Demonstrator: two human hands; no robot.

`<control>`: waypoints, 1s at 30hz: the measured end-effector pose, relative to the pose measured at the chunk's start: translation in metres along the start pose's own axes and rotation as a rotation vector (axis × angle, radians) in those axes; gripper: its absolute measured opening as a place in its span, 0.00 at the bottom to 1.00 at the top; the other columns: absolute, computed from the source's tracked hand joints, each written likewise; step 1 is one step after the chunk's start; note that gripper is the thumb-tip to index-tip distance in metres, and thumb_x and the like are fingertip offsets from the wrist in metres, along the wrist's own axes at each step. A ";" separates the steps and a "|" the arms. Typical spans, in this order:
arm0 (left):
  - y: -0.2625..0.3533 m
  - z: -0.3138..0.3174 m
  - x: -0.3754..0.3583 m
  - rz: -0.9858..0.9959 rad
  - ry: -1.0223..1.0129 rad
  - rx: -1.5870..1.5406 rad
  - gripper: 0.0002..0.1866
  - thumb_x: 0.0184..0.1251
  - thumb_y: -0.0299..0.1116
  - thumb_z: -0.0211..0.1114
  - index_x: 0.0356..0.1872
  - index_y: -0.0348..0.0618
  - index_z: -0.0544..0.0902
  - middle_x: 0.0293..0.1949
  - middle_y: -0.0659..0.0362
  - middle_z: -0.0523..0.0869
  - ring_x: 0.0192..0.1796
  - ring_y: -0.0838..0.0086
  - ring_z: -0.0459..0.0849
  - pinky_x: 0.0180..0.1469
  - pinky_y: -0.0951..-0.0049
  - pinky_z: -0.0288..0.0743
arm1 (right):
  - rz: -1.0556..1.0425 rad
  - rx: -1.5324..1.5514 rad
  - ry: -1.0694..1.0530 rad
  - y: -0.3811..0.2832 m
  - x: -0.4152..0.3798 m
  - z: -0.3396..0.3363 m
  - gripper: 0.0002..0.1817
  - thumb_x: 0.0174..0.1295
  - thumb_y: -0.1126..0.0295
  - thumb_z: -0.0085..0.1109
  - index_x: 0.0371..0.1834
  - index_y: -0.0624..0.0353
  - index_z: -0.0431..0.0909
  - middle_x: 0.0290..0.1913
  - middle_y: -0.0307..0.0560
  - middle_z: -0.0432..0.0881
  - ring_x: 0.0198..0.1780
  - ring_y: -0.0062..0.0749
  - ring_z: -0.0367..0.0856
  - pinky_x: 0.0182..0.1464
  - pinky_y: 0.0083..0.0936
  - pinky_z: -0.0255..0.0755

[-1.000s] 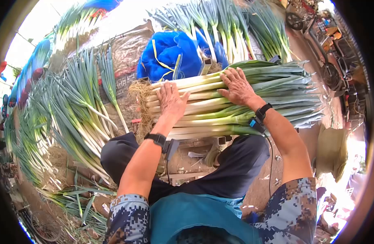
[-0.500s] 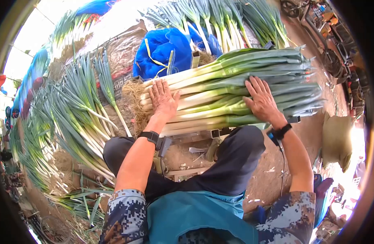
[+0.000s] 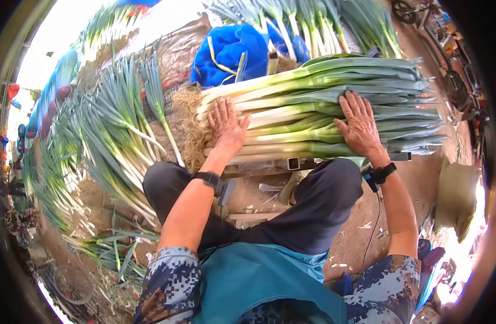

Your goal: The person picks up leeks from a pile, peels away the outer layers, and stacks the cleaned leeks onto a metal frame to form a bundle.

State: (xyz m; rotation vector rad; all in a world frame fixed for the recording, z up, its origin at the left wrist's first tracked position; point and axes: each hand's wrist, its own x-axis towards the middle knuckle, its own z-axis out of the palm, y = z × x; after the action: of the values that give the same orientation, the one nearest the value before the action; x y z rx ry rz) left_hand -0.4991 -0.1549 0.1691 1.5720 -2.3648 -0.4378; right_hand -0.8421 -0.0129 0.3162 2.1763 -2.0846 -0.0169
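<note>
Head view: the leeks point(image 3: 307, 114) lie at 1 o'clock. Left hand point(image 3: 228, 131) and right hand point(image 3: 361, 129) rest flat on them, fingers point(image 3: 223, 110) wide. Likely heavy together; leaves point(image 3: 407, 126) may tear, so grip the firm white stalks point(image 3: 231, 90).

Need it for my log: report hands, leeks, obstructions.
Left hand on leek bundle, near roots. Right hand on its leaves. Bundle lying crosswise. Blue material just beyond; hands unobstructed.

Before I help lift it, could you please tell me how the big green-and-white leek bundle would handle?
The big green-and-white leek bundle looks fairly heavy, being many thick stalks laid together. Its long, loose green leaves would probably droop, and with no tie visible around it, stalks might slide apart.
</note>
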 end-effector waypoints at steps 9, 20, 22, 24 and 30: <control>-0.006 -0.101 -0.016 0.169 -0.295 0.078 0.28 0.74 0.46 0.58 0.69 0.42 0.73 0.68 0.38 0.73 0.72 0.42 0.69 0.70 0.44 0.65 | -0.001 0.077 -0.043 0.024 0.004 0.015 0.37 0.67 0.58 0.60 0.78 0.58 0.62 0.79 0.59 0.61 0.80 0.56 0.55 0.80 0.49 0.47; -0.313 -0.165 -0.407 -0.770 0.477 -0.197 0.19 0.73 0.43 0.56 0.33 0.35 0.81 0.35 0.36 0.83 0.40 0.39 0.83 0.42 0.45 0.73 | -0.335 0.771 0.339 -0.187 0.090 -0.091 0.08 0.65 0.75 0.65 0.44 0.67 0.84 0.37 0.50 0.87 0.36 0.35 0.83 0.44 0.32 0.76; -0.278 -0.164 -0.497 -1.073 0.347 -0.234 0.17 0.74 0.42 0.53 0.41 0.35 0.81 0.43 0.34 0.85 0.48 0.38 0.83 0.49 0.43 0.75 | -0.457 0.788 0.312 -0.232 0.094 -0.080 0.09 0.61 0.75 0.69 0.44 0.65 0.86 0.39 0.51 0.89 0.38 0.38 0.86 0.45 0.33 0.78; -0.301 -0.072 -0.619 -1.042 0.268 -0.057 0.17 0.67 0.40 0.58 0.29 0.35 0.84 0.34 0.37 0.86 0.39 0.39 0.85 0.40 0.45 0.77 | -0.511 0.821 0.104 -0.277 0.089 -0.079 0.11 0.59 0.73 0.72 0.43 0.64 0.87 0.40 0.55 0.90 0.40 0.41 0.88 0.46 0.34 0.79; -0.153 0.018 -0.787 -0.374 -0.553 0.205 0.09 0.50 0.40 0.69 0.25 0.47 0.90 0.27 0.49 0.88 0.33 0.54 0.89 0.36 0.52 0.80 | -0.494 0.840 -0.141 -0.350 0.054 -0.054 0.14 0.61 0.65 0.69 0.45 0.64 0.88 0.41 0.60 0.89 0.43 0.50 0.89 0.47 0.39 0.80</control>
State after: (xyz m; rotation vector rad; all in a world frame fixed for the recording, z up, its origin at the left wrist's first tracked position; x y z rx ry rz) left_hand -0.0809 0.5186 0.0498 2.2437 -2.5539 -0.8225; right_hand -0.4867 -0.0480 0.3393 3.1908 -1.7187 0.8112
